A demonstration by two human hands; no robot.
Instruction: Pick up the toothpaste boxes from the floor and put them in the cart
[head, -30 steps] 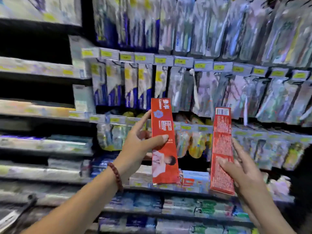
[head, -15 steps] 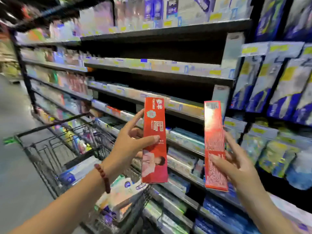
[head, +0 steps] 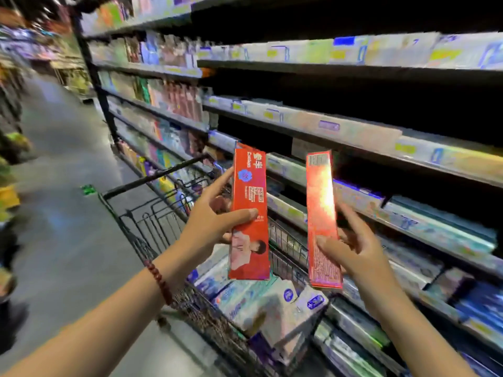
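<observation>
Both hands are up in front of me, each with a red toothpaste box held upright. My left hand [head: 215, 227] grips the left toothpaste box [head: 250, 213] around its middle, thumb laid across the printed front and fingers curled behind it; this box shows a blue flower mark near the top and a picture of a person near the bottom. My right hand [head: 353, 251] pinches the right toothpaste box [head: 322, 219] at its lower half, thumb on the front, fingers spread behind; glare washes out its upper face, and I can make out a barcode at the top. Between and below the boxes sits the black wire cart [head: 152, 221], just beside the shelves [head: 340, 131], with white and blue packages [head: 272, 306] already in its basket. I see a beaded bracelet [head: 160, 281] on the left wrist. Grey aisle floor [head: 68, 186] runs off to the left
</observation>
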